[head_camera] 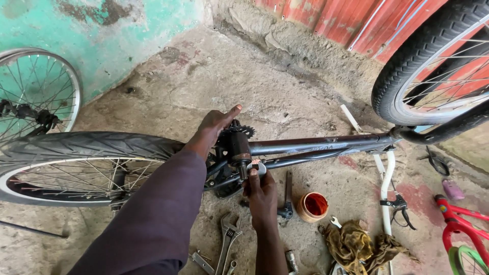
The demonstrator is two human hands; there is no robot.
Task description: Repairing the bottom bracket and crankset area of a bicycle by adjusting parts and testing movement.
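While tools lie scattered on the concrete floor [214, 66] nearest the viewer, among them an adjustable wrench [227, 239] and a crumpled brown rag [356, 243], the right hand [262, 196] rises just above them with its fingers closed around a small spanner [256, 168], set against the bottom bracket [238, 147] of an upturned bicycle. Just right of that hand stands a small pot of reddish grease [313, 205]. Beyond, the left hand [216, 122] rests flat on the crank and sprocket, fingers stretched out and gripping nothing. The dark frame tube [316, 144] runs right toward one wheel [433, 66]; another wheel [76, 163] lies left. Farthest stand a green wall [102, 30] and red sheeting [367, 23].
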